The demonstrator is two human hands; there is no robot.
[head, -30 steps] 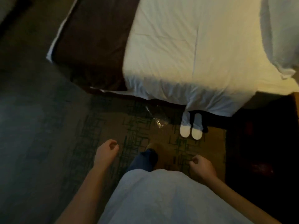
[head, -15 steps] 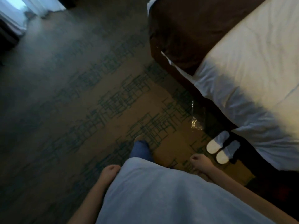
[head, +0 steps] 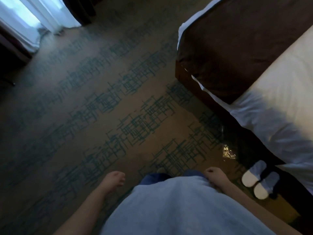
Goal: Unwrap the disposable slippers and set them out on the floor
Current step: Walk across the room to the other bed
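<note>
Two white disposable slippers [head: 254, 179] lie side by side on the carpet at the lower right, toes under the bed's edge. A crumpled clear plastic wrapper [head: 227, 150] glints on the floor just beyond them. My left hand [head: 114, 181] hangs at my side with fingers curled and nothing in it. My right hand [head: 214, 174] is a loose fist by my hip, a short way left of the slippers, also holding nothing.
A bed [head: 274, 92] with white sheets and a brown runner [head: 237, 48] fills the right side. Patterned carpet [head: 110, 107] spreads across the middle and left. A bright window with white curtains [head: 39, 16] sits at the top left, dark furniture [head: 10, 60] beside it.
My view has swung left, away from the bed toward the window. The slippers and wrapper have slid to the right edge. Both hands stay low and closed at my sides.
</note>
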